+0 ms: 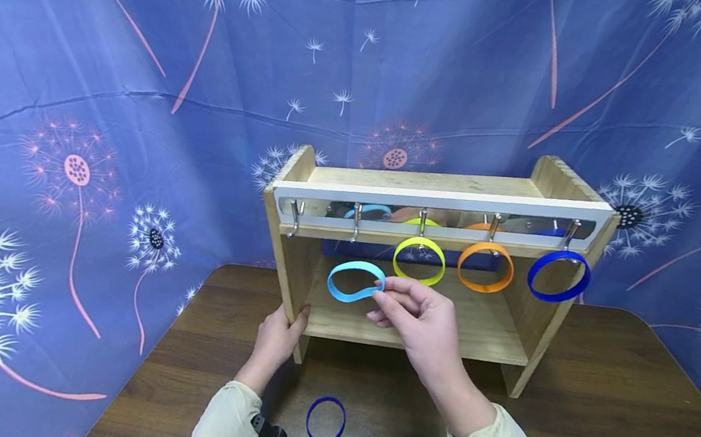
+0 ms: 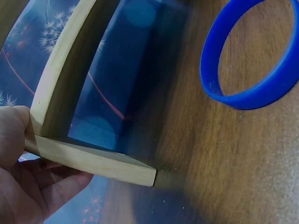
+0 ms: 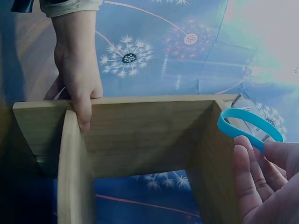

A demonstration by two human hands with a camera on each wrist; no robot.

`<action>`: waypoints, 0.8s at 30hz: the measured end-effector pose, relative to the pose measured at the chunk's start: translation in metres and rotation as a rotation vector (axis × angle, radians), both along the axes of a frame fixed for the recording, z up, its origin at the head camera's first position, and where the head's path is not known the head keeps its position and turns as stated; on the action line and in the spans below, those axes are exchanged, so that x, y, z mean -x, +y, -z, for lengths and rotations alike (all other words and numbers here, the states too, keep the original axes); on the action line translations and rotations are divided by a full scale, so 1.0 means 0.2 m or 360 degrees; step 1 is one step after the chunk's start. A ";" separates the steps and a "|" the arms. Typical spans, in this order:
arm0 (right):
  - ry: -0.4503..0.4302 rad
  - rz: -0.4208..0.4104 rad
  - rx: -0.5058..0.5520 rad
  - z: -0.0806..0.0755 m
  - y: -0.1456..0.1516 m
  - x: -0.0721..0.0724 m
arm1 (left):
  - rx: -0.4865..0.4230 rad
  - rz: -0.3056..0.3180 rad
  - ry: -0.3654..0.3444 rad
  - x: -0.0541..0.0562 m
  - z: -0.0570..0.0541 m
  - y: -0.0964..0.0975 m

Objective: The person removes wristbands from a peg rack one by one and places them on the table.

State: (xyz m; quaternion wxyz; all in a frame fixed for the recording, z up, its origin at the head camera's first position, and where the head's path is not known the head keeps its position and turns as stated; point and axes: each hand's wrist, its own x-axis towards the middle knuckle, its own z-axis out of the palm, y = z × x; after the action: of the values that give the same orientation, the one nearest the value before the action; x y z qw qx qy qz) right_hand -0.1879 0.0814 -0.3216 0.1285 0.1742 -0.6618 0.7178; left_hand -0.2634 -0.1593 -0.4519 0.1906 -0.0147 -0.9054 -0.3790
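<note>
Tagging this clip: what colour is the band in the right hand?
Light blue; the band shows best in the head view.

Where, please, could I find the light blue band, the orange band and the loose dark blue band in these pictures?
Light blue band (image 3: 243,115): right wrist view, upper part of its loop.
Orange band (image 1: 483,288): head view, bottom of its loop.
Loose dark blue band (image 2: 252,100): left wrist view, lower curve.

One of the hands (image 2: 25,193) grips a wooden shelf (image 2: 84,156).
</note>
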 end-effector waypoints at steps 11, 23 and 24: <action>-0.0076 -0.0005 -0.0006 0.07 0.02 -0.02 | 0.0005 0.0003 0.0006 0.00 0.00 0.00; -0.0101 -0.0018 -0.0047 0.16 0.06 -0.04 | 0.0023 -0.0005 0.0023 0.00 0.00 0.00; -0.0112 -0.0014 -0.0046 0.17 0.06 -0.04 | 0.0024 -0.0003 0.0022 0.00 0.00 0.00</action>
State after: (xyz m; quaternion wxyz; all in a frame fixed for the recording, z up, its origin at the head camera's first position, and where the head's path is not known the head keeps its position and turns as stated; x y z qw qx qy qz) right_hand -0.1794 0.0936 -0.3553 0.0994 0.1538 -0.6755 0.7143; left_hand -0.2632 -0.1588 -0.4515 0.1970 -0.0180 -0.9070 -0.3719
